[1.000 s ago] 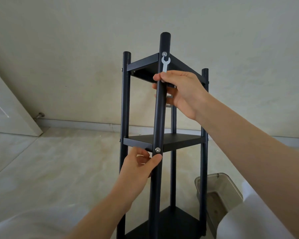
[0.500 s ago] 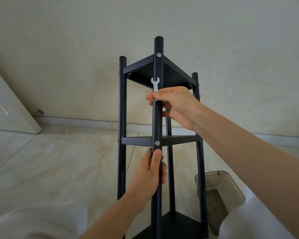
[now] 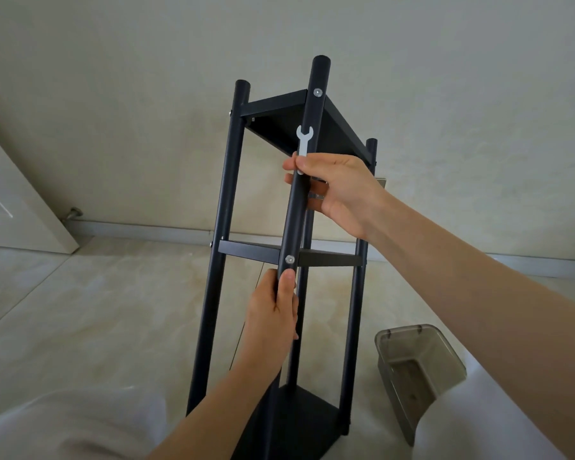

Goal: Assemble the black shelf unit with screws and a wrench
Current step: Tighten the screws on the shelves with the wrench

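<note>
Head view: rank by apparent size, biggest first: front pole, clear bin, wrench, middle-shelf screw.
1. front pole, spans most of the frame
2. clear bin
3. wrench, partly hidden in the right hand
4. middle-shelf screw

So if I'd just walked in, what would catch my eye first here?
Probably the tall black shelf unit standing mid-frame on the pale floor, with a silver screw shining near the top of its front post. Next, the two hands on that post: the right hand pinches a small white wrench below that screw, while the left hand grips the post lower down. A clear plastic tub sits on the floor at lower right.
</note>
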